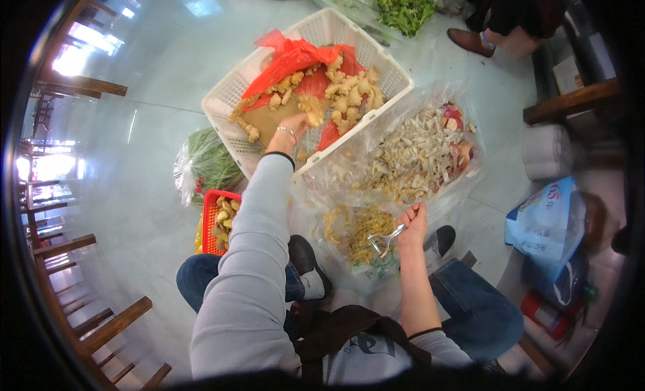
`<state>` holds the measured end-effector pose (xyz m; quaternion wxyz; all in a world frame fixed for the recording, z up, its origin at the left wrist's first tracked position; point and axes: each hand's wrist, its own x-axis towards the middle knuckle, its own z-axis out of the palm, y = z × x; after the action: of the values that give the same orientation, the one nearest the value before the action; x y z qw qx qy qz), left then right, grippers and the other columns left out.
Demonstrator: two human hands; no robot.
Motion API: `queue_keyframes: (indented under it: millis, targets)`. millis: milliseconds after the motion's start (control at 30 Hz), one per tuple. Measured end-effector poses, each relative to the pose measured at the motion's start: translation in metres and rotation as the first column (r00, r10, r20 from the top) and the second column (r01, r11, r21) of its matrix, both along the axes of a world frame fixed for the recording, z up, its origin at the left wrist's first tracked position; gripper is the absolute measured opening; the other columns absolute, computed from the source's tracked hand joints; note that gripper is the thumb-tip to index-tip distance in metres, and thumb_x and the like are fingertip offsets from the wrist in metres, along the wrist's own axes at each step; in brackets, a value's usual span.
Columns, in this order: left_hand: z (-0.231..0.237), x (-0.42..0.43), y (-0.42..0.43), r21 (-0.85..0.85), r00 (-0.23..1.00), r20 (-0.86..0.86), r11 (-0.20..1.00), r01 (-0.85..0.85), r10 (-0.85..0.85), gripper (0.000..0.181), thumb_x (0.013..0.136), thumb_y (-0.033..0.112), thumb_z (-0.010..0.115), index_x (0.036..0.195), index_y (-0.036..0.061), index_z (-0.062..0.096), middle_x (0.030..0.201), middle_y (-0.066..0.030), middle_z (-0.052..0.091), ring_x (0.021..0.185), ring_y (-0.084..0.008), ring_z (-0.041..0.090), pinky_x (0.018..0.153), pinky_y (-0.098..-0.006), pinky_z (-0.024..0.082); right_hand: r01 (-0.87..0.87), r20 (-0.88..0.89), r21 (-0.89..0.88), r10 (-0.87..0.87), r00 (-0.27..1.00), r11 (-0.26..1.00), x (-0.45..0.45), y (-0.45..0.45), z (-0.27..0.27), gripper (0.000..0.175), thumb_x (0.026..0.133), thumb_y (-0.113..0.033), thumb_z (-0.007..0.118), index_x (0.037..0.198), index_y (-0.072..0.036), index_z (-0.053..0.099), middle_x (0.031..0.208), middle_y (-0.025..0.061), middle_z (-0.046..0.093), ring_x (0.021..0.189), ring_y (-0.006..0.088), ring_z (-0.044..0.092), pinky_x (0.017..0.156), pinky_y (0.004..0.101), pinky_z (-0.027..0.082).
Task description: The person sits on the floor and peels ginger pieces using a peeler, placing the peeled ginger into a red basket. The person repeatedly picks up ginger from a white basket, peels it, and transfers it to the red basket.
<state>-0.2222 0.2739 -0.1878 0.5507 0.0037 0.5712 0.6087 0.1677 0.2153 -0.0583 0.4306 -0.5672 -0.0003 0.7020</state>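
My left hand reaches into a white plastic crate and grips a piece of ginger root. More ginger roots lie in the crate on and beside a red plastic bag. A metal Y-shaped peeler is in my right hand, its head pointing left above a heap of peelings on clear plastic. At the left, a red plastic basket holds pale, peeled-looking ginger pieces, partly hidden by my left sleeve.
Clear plastic with dry skins and scraps lies right of the crate. Bagged green vegetables are at the left, leafy greens at the top. Another person's shoe stands top right. A blue bag and wooden furniture flank the right side.
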Motion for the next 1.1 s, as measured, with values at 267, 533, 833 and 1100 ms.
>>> queue_keyframes:
  millis: [267,533,833,1100]
  targets:
    - [0.051,0.059,-0.023,-0.340,0.997,-0.003,0.938,-0.071,0.075,0.040,0.077,0.028,0.055,0.109,0.0046,0.046,0.108,-0.0111,0.048,0.097,-0.0221,0.047,0.070,-0.0380,0.047,-0.095,-0.067,0.123,0.104,0.992,0.988,0.006,-0.020,0.044,0.029,0.088,-0.035,0.038,0.066,-0.015,0.039,0.048,-0.0056,0.025,0.037,0.0070,0.020,0.037,0.0230,0.018]
    - [0.028,0.070,0.009,-0.529,0.987,-0.031,0.840,0.119,-0.159,0.054,0.076,0.039,0.054,0.114,0.0016,0.044,0.111,-0.0164,0.049,0.091,-0.0272,0.053,0.069,-0.0399,0.046,-0.026,0.020,0.066,0.024,1.000,0.997,0.018,-0.017,0.025,0.028,0.089,-0.034,0.037,0.067,-0.016,0.038,0.048,-0.0056,0.027,0.038,0.0076,0.021,0.038,0.0235,0.020]
    - [-0.011,0.039,0.026,-0.562,0.991,-0.126,0.827,-0.027,-0.053,0.065,0.068,0.033,0.065,0.118,0.0001,0.038,0.112,-0.0188,0.049,0.093,-0.0268,0.053,0.076,-0.0329,0.044,-0.010,0.084,0.172,-0.005,0.996,0.985,0.003,-0.011,0.020,0.029,0.089,-0.033,0.036,0.068,-0.012,0.037,0.050,-0.0038,0.026,0.040,0.0080,0.021,0.042,0.0238,0.022]
    - [0.112,0.046,-0.014,0.018,0.851,-0.514,0.990,0.138,-0.109,0.048,0.068,0.016,0.069,0.107,-0.0005,0.045,0.090,-0.0096,0.056,0.077,-0.0151,0.055,0.068,-0.0251,0.046,-0.173,0.127,0.289,0.142,0.982,0.942,-0.014,-0.014,0.042,0.031,0.089,-0.034,0.038,0.068,-0.011,0.039,0.051,-0.0038,0.028,0.040,0.0068,0.023,0.039,0.0219,0.020]
